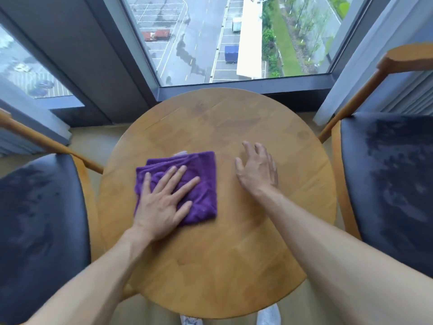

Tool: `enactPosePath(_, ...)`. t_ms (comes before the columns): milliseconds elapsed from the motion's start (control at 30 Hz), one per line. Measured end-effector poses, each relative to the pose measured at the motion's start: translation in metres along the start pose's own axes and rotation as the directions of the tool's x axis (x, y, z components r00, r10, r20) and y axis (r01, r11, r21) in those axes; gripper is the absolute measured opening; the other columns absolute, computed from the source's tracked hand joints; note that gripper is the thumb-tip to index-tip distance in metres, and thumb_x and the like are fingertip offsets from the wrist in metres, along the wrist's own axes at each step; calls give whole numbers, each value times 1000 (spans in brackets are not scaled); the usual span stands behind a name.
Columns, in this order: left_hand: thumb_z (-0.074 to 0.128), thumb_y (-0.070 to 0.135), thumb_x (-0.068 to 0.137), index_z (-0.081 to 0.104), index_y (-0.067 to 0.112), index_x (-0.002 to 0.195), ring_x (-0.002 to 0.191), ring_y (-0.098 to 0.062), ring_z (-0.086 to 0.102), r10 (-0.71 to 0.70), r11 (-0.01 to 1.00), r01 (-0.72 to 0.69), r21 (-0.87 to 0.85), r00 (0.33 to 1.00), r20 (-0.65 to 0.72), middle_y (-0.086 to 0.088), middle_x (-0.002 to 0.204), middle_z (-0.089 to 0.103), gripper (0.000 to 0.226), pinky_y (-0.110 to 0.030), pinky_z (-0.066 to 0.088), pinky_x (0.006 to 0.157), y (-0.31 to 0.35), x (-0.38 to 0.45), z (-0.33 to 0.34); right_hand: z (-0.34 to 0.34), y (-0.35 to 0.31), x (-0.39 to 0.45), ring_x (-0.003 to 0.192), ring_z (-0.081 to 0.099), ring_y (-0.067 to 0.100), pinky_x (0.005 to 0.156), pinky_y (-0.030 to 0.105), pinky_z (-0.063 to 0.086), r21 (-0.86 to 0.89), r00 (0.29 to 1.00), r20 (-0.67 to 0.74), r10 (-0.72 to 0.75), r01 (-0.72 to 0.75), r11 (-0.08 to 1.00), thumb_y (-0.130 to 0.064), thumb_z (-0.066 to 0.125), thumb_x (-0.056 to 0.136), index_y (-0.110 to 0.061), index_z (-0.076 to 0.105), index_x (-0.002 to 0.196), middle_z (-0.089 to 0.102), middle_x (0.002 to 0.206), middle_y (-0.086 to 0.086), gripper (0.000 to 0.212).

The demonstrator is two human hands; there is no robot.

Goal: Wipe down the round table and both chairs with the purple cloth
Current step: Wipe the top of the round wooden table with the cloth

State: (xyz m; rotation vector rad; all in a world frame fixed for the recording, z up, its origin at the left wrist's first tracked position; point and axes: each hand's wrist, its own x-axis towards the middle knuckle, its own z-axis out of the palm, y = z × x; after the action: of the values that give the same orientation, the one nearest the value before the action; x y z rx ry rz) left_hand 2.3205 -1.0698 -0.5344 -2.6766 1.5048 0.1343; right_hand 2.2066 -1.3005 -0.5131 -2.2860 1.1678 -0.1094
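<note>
The left hand (161, 205), fingers (179, 178) spread flat, is pressing the folded purple cloth (201, 184) (soft, squarish) onto the round wooden desk (222, 266); the right hand (257, 170) is hovering, loosely open.

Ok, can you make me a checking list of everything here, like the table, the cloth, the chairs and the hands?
Surface: round wooden table, faint marks near its far side.
Job's things: folded purple cloth lies flat on the table's left half; left chair and right chair, dark seats, wooden frames, one each side.
Clutter: nothing seen.
Hands: left hand presses flat on the cloth, fingers straight; right hand is over the bare tabletop, fingers loosely spread, holding nothing.
Cables: nothing seen.
Surroundings: window behind the table, looking down on a car park; curtain at right; white shoes below the table's near edge.
</note>
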Motion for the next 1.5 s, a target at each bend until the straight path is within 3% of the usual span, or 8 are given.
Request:
enactPosePath(133,21,57,96,20,49,154,154,-15,7,-505,859,507,-73,862,51,7,168,12,59,-70,6,116,-6,-29,9,-4,6,-9,141,35,28,117,39,26,-4,997,53,-63,63,998,-38,47,99,-27,33,152,32,157,8,56)
enactPosePath(267,30,50,101,17,44,157,155,-22,2,-707,679,705,-205,703,77,3,169,6,58,-71,3,115,80,0,4,-11,17,-23,139,38,30,115,40,32,56,992,97,-85,79,995,-38,46,100,-28,35,152,34,156,9,54)
enactPosePath(467,22,55,98,7,40,158,155,-21,-7,-266,954,269,-134,963,38,5,168,-3,64,-66,-7,116,197,-4,3,-15,39,-57,138,40,30,114,42,33,62,994,58,-96,92,994,-37,46,100,-24,40,149,38,153,10,51)
enactPosePath(633,15,58,97,20,46,155,155,-15,-2,59,996,-58,-73,998,16,10,168,5,60,-65,-3,117,166,-50,8,0,48,-102,147,26,28,120,44,20,-55,999,-3,-39,39,998,-39,45,99,-24,36,151,27,160,11,55)
enactPosePath(900,17,62,96,12,56,152,154,-10,-3,-336,933,337,-125,941,29,14,168,2,56,-64,-4,119,49,-136,21,37,34,-197,152,13,20,123,36,5,-80,979,92,-180,188,979,-36,51,96,-34,25,155,15,165,4,64)
enactPosePath(1100,27,50,101,14,42,157,155,-21,1,-569,793,557,-245,822,27,6,168,5,57,-61,-5,120,137,-129,17,22,49,-228,144,33,22,112,35,31,34,980,59,-189,187,982,-36,45,102,-32,34,153,24,163,3,52)
enactPosePath(1300,31,49,98,4,35,159,155,-23,-9,-106,981,108,-163,994,26,4,169,-2,68,-60,-12,118,230,-118,15,-10,68,-218,137,42,26,110,37,37,206,985,-173,6,31,978,-26,45,101,-21,46,146,42,153,7,46)
enactPosePath(1500,18,70,93,11,56,152,155,-12,-5,186,979,-186,-89,982,1,13,168,-1,61,-63,-8,117,164,-83,13,-16,61,-187,137,43,21,113,37,36,156,964,-264,-22,65,986,-19,49,98,-19,47,145,44,151,3,47)
